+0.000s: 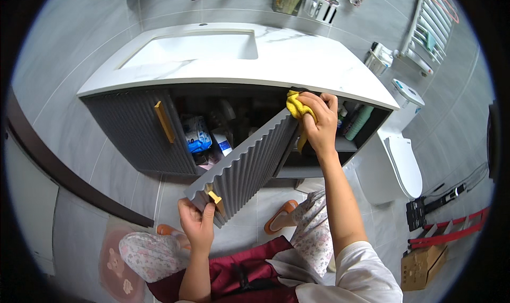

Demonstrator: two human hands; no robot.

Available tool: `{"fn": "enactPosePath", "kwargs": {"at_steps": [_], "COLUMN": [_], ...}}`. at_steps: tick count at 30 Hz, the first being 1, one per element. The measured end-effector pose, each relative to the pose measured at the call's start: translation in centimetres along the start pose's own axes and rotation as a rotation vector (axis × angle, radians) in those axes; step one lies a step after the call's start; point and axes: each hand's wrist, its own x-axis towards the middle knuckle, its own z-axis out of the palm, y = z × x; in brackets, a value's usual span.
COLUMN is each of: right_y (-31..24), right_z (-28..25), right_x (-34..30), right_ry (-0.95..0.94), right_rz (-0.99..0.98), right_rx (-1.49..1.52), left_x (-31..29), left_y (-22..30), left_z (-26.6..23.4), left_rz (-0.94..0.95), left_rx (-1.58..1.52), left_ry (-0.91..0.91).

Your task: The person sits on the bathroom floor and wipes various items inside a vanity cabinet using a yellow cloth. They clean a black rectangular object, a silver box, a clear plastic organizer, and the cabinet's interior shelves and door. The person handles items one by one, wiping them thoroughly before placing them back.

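A grey ribbed cabinet door (247, 167) stands swung out toward me from under the washbasin counter. My left hand (196, 222) is closed on its free edge, beside the small gold handle (214, 198). My right hand (320, 123) grips a bunched yellow cloth (298, 104), pressed to the top of the door at its hinge end, just below the counter. Part of the cloth hangs down behind the door's edge. Inside the cabinet, to the left of the door, lie a blue-and-white package (196, 135) and a white box (222, 142).
Overhead juts the white marbled counter (313, 58) with its sunken basin (196, 45). A second ribbed door (141, 130) is closed at left. Green bottles (360, 122) stand on the right shelf. The toilet (401, 165), a red stepladder (451, 231) and a cardboard box (422, 268) are at right.
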Motion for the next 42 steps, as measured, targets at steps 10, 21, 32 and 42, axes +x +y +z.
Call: {"fn": "enactPosePath", "kwargs": {"at_steps": [10, 21, 32, 42], "right_y": [-10.6, -20.3, -20.3, -25.1], "right_z": [2.2, 3.2, 0.1, 4.1], "right_x": [-1.0, -2.0, -6.6, -6.9], "right_ry": [-0.001, -0.088, -0.149, -0.089], "right_rz": [-0.106, -0.216, 0.058, 0.133], "right_rx": [0.105, 0.289, 0.370, 0.396], "left_x": [3.5, 5.0, 5.9, 4.9], "left_y": [-0.3, -1.0, -0.4, -2.9], "left_z": [-1.9, -3.0, -4.1, -5.8], "left_rz": [-0.024, -0.088, -0.096, -0.237], "left_rx": [0.068, -0.170, -0.110, -0.545], "left_ry": [0.044, 0.001, -0.168, -0.284]}}
